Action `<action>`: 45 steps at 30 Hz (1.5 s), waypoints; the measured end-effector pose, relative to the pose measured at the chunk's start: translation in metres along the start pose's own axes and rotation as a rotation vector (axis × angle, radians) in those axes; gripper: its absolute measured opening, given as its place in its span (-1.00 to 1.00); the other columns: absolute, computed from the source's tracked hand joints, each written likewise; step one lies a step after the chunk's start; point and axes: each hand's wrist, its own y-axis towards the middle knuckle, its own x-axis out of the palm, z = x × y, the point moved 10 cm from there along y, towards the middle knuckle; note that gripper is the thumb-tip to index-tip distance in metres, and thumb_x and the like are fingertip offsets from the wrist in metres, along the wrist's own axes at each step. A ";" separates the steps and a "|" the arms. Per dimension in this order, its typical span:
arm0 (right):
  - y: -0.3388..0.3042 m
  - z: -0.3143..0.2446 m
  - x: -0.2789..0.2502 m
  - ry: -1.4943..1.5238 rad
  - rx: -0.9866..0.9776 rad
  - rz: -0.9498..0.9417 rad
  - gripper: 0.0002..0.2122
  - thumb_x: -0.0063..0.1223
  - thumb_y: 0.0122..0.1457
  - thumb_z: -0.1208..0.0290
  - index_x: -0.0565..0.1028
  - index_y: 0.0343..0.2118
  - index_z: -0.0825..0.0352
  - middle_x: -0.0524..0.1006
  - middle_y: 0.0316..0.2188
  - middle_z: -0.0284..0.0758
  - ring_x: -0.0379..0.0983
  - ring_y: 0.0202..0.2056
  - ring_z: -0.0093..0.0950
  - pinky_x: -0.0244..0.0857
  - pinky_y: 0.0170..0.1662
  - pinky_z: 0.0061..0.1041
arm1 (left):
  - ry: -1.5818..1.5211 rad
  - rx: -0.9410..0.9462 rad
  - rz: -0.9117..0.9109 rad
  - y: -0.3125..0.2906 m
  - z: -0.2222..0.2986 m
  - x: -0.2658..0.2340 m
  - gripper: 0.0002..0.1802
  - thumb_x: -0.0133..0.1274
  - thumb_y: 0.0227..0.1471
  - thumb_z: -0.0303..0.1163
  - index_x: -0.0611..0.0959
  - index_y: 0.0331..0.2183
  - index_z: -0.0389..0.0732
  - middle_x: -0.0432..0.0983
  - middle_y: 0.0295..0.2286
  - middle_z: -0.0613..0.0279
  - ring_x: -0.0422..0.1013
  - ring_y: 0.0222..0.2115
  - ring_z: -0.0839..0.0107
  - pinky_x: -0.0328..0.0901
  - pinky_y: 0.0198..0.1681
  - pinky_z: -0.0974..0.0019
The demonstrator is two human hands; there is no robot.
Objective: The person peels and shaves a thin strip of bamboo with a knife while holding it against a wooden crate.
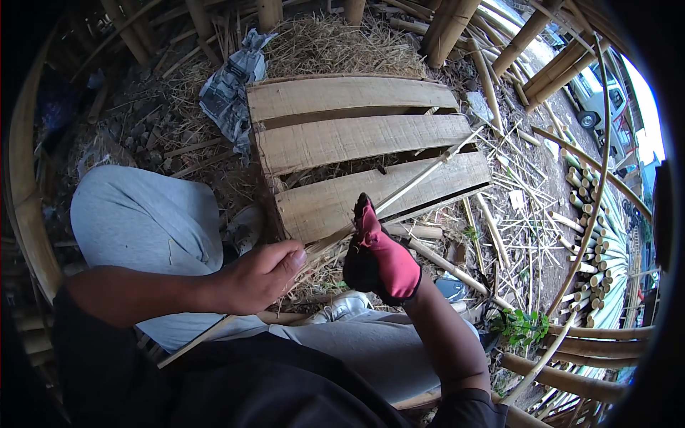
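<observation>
A long, thin bamboo strip runs slantwise from beside my lap, through both hands, and out over a low wooden slatted pallet. My bare left hand is closed round the strip near my knee, thumb on top. Farther along it, my right hand, in a pink and black glove, is closed at the strip near the pallet's front edge, its thumb pointing away from me. The glove hides whether anything else is in the right palm.
Crumpled newspaper lies left of the pallet, with straw behind it. Loose bamboo slivers litter the ground at right, near stacked bamboo poles. A dark phone-like object lies near my right forearm. A vehicle stands far right.
</observation>
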 end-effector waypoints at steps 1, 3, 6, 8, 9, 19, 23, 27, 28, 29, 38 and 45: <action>-0.004 0.013 -0.006 -0.216 0.057 0.265 -0.51 -0.19 0.35 -0.19 0.47 -0.10 0.21 0.32 -0.56 -0.54 0.17 -0.59 -0.64 0.00 -0.52 -0.60 | 0.013 0.071 -0.002 0.001 -0.001 -0.002 -0.58 -0.38 0.42 0.00 0.39 -0.10 -0.12 0.16 -0.66 0.44 0.09 -0.69 0.66 0.09 -0.69 0.47; -0.003 0.010 0.003 -0.235 -0.026 0.234 -0.53 -0.27 0.40 -0.15 0.42 -0.03 0.20 0.31 -0.54 -0.58 0.16 -0.56 -0.67 0.06 -0.48 -0.63 | -0.084 -0.043 -0.030 0.001 0.004 0.001 -0.57 -0.38 0.42 0.01 0.39 -0.10 -0.13 0.16 -0.65 0.44 0.08 -0.69 0.66 0.08 -0.68 0.48; -0.017 -0.051 -0.003 -0.627 -0.675 0.520 -0.51 -0.28 0.44 -0.04 0.49 -0.30 0.36 0.27 -0.60 -0.59 0.12 -0.55 -0.68 0.10 -0.46 -0.62 | -0.203 -0.181 -0.059 -0.005 0.005 0.008 -0.55 -0.37 0.41 0.02 0.41 -0.10 -0.15 0.14 -0.63 0.46 0.07 -0.67 0.67 0.08 -0.67 0.49; -0.032 -0.068 -0.001 -0.802 -0.417 0.500 -0.61 -0.16 0.44 0.11 0.41 -0.35 0.39 0.28 -0.62 -0.50 0.14 -0.54 -0.70 0.08 -0.47 -0.58 | -0.227 -0.212 -0.042 -0.006 0.003 0.006 -0.54 -0.36 0.41 0.02 0.42 -0.09 -0.16 0.14 -0.62 0.46 0.06 -0.67 0.67 0.07 -0.66 0.50; -0.035 -0.078 -0.003 -0.879 -0.465 0.516 -0.64 -0.13 0.43 0.14 0.44 -0.32 0.39 0.32 -0.64 -0.46 0.22 -0.55 -0.67 0.12 -0.48 -0.55 | -0.259 -0.226 -0.054 -0.006 -0.002 0.005 -0.53 -0.36 0.41 0.02 0.43 -0.10 -0.17 0.14 -0.62 0.47 0.05 -0.66 0.67 0.07 -0.65 0.51; -0.062 -0.109 0.023 -1.893 -0.503 0.656 -0.74 -0.04 0.32 0.32 0.51 0.02 0.21 0.57 -0.41 -0.27 0.55 -0.45 -0.36 0.44 -0.38 -0.41 | -0.298 -0.268 -0.084 -0.010 0.009 0.006 -0.48 -0.39 0.41 0.05 0.43 -0.10 -0.22 0.11 -0.63 0.48 0.02 -0.67 0.69 0.06 -0.66 0.52; -0.060 -0.110 0.015 -1.832 -0.574 0.620 -0.62 -0.03 0.29 0.35 0.41 0.17 0.16 0.60 -0.39 -0.29 0.57 -0.41 -0.38 0.44 -0.36 -0.42 | -0.266 -0.265 -0.052 -0.006 0.007 0.005 -0.47 -0.39 0.41 0.06 0.42 -0.10 -0.23 0.11 -0.63 0.47 0.02 -0.69 0.68 0.05 -0.67 0.53; -0.046 -0.099 0.009 -1.627 -0.362 0.754 -0.49 -0.07 0.21 0.51 0.33 0.25 0.10 0.57 -0.06 -0.20 0.60 -0.24 -0.27 0.47 -0.20 -0.35 | -0.308 -0.244 -0.085 -0.008 0.007 0.005 -0.49 -0.36 0.40 0.05 0.43 -0.10 -0.21 0.14 -0.64 0.46 0.02 -0.70 0.69 0.06 -0.68 0.52; -0.044 -0.096 0.010 -1.795 -0.507 0.719 -0.46 -0.09 0.18 0.56 0.31 0.27 0.09 0.52 0.05 -0.17 0.59 -0.18 -0.22 0.48 -0.14 -0.32 | -0.321 -0.243 -0.090 -0.007 0.009 0.006 -0.52 -0.34 0.40 0.03 0.45 -0.11 -0.19 0.16 -0.64 0.45 0.03 -0.70 0.69 0.08 -0.69 0.51; -0.037 -0.089 0.011 -1.882 -0.564 0.656 -0.40 -0.07 0.14 0.59 0.27 0.30 0.08 0.40 0.19 -0.14 0.55 -0.10 -0.12 0.47 -0.09 -0.25 | -0.320 -0.243 -0.091 -0.006 0.009 0.006 -0.52 -0.34 0.40 0.03 0.45 -0.11 -0.19 0.16 -0.64 0.45 0.03 -0.70 0.69 0.08 -0.69 0.51; -0.031 -0.077 0.009 -1.658 -0.639 0.558 -0.46 -0.06 0.25 0.53 0.22 0.32 0.20 0.38 0.19 -0.06 0.42 0.11 -0.12 0.37 0.10 -0.29 | -0.309 -0.244 -0.068 -0.009 0.007 0.008 -0.59 -0.37 0.42 -0.03 0.40 -0.23 -0.15 0.16 -0.65 0.45 0.04 -0.71 0.67 0.10 -0.70 0.50; -0.023 -0.070 -0.006 -1.150 -0.576 0.518 -0.50 -0.04 0.35 0.44 0.20 0.33 0.37 0.25 0.33 -0.11 0.16 0.34 -0.39 0.02 0.34 -0.43 | -0.170 -0.180 -0.015 -0.009 0.011 0.005 -0.60 -0.35 0.42 -0.04 0.33 -0.32 -0.15 0.17 -0.66 0.44 0.09 -0.72 0.65 0.13 -0.72 0.46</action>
